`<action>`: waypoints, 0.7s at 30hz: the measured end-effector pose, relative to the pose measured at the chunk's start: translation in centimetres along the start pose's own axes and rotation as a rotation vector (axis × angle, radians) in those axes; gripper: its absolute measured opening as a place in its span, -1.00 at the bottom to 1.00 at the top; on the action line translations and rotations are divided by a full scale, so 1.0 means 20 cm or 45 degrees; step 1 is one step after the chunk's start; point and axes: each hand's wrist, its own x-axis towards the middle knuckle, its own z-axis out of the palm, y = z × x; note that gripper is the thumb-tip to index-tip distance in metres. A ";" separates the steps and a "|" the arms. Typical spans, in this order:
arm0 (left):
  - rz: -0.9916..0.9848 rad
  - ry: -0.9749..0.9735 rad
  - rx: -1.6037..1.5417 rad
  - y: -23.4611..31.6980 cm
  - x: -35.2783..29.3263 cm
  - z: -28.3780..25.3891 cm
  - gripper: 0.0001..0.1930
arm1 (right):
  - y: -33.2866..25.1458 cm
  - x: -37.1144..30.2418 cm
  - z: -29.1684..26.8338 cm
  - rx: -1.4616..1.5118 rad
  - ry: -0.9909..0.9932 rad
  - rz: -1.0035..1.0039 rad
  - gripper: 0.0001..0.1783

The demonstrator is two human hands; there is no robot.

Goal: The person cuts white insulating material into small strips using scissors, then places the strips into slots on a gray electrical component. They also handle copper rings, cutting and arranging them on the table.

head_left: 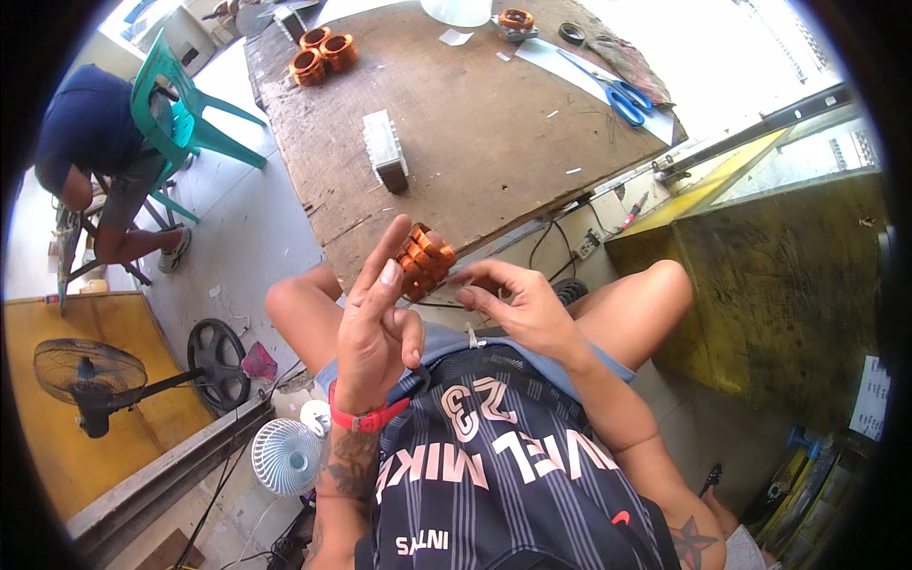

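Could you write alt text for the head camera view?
A left hand appears to hold a copper-coloured coil, with the right hand close beside it. Beyond, a wooden table bears more coils and blue-handled scissors; at left, another person is by a green chair.

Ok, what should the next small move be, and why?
I'd probably bring the right hand in to steady the right side of the copper-coloured windings: they sit against the left hand, whose forefinger is extended rather than wrapped round them, and the right hand's curved fingers are close by.
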 end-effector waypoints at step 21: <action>0.201 -0.052 0.487 -0.02 -0.05 -0.10 -0.38 | -0.15 -0.08 -0.44 -0.382 0.973 -0.310 -0.54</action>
